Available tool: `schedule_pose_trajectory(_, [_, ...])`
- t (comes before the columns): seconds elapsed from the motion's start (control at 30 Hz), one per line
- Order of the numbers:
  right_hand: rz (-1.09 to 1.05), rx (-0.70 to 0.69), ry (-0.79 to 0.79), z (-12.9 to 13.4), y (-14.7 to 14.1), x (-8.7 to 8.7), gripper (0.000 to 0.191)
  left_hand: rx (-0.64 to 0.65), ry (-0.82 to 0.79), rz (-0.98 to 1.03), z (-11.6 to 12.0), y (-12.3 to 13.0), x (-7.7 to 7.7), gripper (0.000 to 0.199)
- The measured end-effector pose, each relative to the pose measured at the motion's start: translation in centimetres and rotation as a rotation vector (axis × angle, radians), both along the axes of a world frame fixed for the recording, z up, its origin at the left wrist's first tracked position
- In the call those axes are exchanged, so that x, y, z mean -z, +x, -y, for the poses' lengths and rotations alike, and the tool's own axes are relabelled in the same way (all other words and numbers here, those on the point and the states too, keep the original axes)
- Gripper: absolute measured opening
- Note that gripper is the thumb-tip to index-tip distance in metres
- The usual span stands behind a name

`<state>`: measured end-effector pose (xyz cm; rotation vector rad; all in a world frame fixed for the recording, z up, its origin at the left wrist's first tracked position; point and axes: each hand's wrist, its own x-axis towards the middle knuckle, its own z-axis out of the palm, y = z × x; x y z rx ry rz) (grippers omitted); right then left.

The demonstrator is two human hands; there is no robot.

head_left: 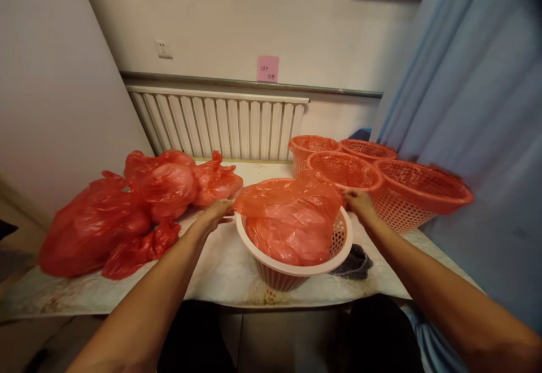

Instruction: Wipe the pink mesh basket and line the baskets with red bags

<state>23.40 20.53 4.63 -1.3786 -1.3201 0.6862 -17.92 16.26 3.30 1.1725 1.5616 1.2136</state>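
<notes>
- The red bag (292,220) spreads between the two grips, partly inside the pale-rimmed basket (282,270).
- Right grip (358,201): fingers curled closed on the bag's edge.
- Left grip (217,213): fingers partly extended at the bag's opposite edge; whether they pinch it, I cannot tell.
- Beyond and beside the right grip stand four red-lined baskets (400,208); nearer the person lies a dark bundle (357,263).
- Left of the left grip, filled red bags (95,223) rest on the surface (215,282).
</notes>
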Motion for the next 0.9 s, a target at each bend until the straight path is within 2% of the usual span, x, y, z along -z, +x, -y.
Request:
schedule_pose_trajectory(0.1, [0.089,0.097,0.146,-1.6,0.8,-4.4,0.025,-0.112,0.182,-0.146,-0.3,0.3,-2.2,0.027])
schedule_pose_trajectory(0.17, [0.289,-0.018,0.274,-2.0,-0.5,-7.0,0.027,-0.08,0.315,-0.22,-0.5,1.5,-4.0,0.035])
schedule_pose_trajectory(0.23, [0.519,-0.237,0.331,-2.0,-2.8,-8.8,0.031,0.078,0.446,-0.378,-0.6,3.2,-5.9,0.041])
schedule_pose_trajectory(0.3, [0.683,-0.41,0.251,-1.9,-5.1,-9.7,0.034,0.291,0.457,-0.628,-0.7,4.8,-7.4,0.044])
schedule_pose_trajectory(0.37, [0.796,-0.496,0.105,-1.7,-6.3,-9.9,0.038,0.44,0.332,-0.833,-0.8,5.8,-8.3,0.045])
schedule_pose_trajectory(0.43, [0.856,-0.538,0.014,-1.3,-6.2,-9.8,0.035,0.497,0.204,-0.932,-0.8,6.0,-8.8,0.044])
schedule_pose_trajectory(0.57, [0.804,-0.571,0.046,0.5,-3.5,-9.5,0.023,0.517,0.172,-1.0,0.1,5.0,-8.9,0.034])
schedule_pose_trajectory(0.7, [0.772,-0.626,0.061,4.1,-1.4,-8.8,0.018,0.571,0.148,-1.051,1.6,4.5,-9.1,0.008])
schedule_pose_trajectory(0.73, [0.76,-0.65,0.08,5.1,-1.1,-8.6,0.018,0.579,0.156,-1.063,2.1,4.5,-9.2,0.006])
schedule_pose_trajectory(0.8, [0.731,-0.675,0.143,7.3,-0.7,-8.2,0.022,0.557,0.284,-1.103,3.4,4.5,-9.4,0.011])
schedule_pose_trajectory(0.9, [0.703,-0.664,0.225,10.5,-0.4,-7.2,0.024,0.482,0.671,-1.129,6.2,4.4,-9.5,0.011])
